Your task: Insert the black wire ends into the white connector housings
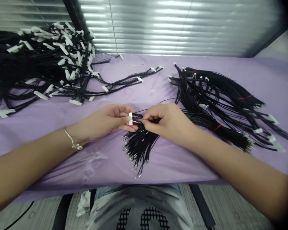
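Between the thumb and fingers of my left hand (115, 118) is a small white connector (131, 118), with several black wires running out of its right side. Just to the right, my right hand (168, 123) is closed in a pinch at a thin black wire close to the connector; the wire's tip is too small to make out. Below and between my hands a bundle of loose black wires (140, 143) fans out, its silvery metal terminals pointing toward me. The bundle extends under my right hand to a red-tied end (217, 127).
A big heap of black cables with white connectors (69, 57) covers the table's left back. More assembled cables (201, 92) and a red-tied wire bundle (225, 84) lie at the right. Purple cloth (98, 169) covers the table; window blinds (158, 28) stand behind it.
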The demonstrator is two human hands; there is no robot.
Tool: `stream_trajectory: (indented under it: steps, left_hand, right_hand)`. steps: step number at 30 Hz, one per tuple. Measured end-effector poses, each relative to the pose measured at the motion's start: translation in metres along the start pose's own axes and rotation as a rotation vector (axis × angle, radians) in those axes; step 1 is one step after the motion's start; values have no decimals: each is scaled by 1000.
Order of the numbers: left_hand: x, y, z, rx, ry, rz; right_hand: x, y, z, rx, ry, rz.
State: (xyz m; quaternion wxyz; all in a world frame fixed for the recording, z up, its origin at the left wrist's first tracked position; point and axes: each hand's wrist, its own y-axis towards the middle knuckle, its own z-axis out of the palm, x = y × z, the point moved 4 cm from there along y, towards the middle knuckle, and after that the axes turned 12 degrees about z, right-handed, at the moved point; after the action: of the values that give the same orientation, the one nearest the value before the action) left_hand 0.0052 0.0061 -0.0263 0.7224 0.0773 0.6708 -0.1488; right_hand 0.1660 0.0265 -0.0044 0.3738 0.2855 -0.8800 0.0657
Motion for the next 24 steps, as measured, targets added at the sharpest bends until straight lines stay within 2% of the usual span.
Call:
stream_trajectory:
  steps: [5, 14, 24]
  left_hand:
    - [-1, 0, 1, -12, -4, 0]
    - [-1, 0, 0, -13, -8, 0]
    - [-2, 0, 3, 6, 58, 10]
  right_hand:
    - [5, 0, 2, -52, -119, -51]
    - [0, 0, 3, 4, 26, 1]
    - [5, 2, 14, -32, -144, -91]
